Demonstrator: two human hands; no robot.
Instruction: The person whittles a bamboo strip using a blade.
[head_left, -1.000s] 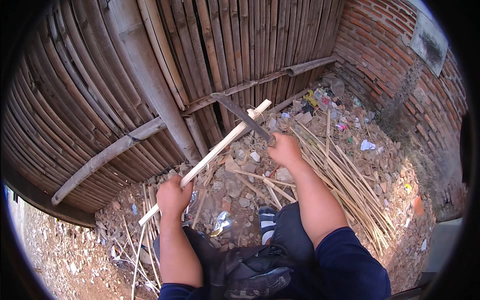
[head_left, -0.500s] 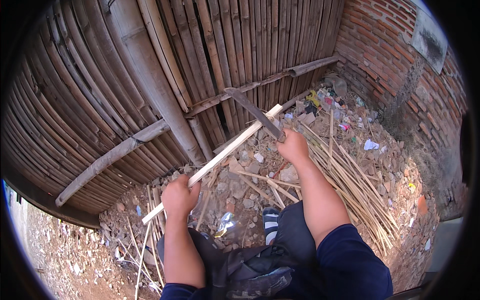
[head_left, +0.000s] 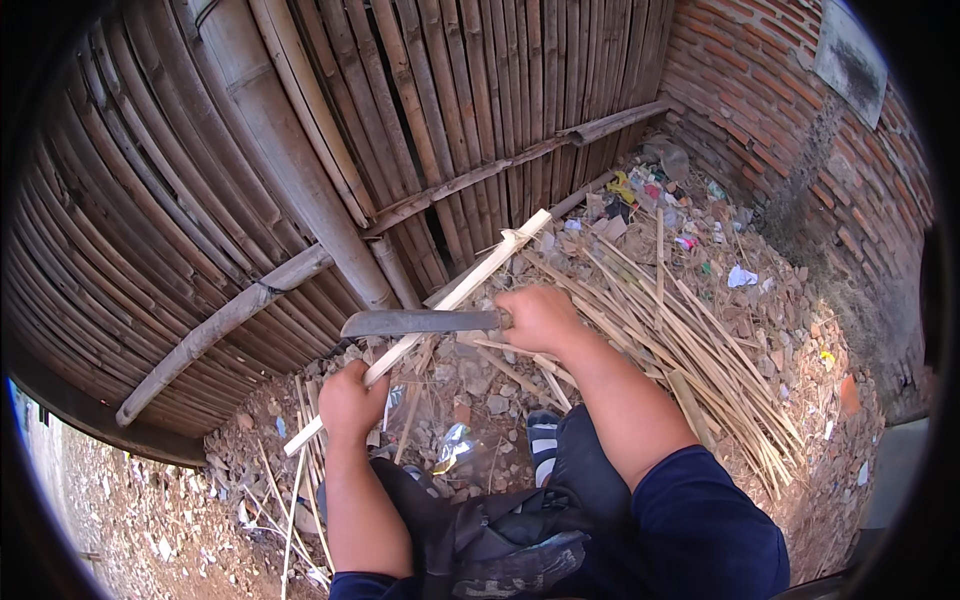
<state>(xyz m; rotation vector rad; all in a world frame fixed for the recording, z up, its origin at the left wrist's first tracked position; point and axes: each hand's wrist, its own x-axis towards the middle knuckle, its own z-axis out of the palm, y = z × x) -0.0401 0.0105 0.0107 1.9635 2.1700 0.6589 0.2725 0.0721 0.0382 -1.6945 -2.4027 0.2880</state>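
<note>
Left hand [head_left: 350,400] grips the pale split bamboo strip [head_left: 455,290] near its near-left end; right hand [head_left: 540,318] clasps the grey flat-bladed machete [head_left: 415,322] crossing it. Risk: blade glancing toward left fingers.

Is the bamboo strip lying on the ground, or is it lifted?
Lifted. The left hand grips the bamboo strip near its lower end, and it slants up above the rubble; the right hand holds a knife across it.

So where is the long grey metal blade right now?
In the head view, the long grey metal blade lies crosswise at centre, held by the right hand, resting across the pale split bamboo strip above the left hand.
</note>
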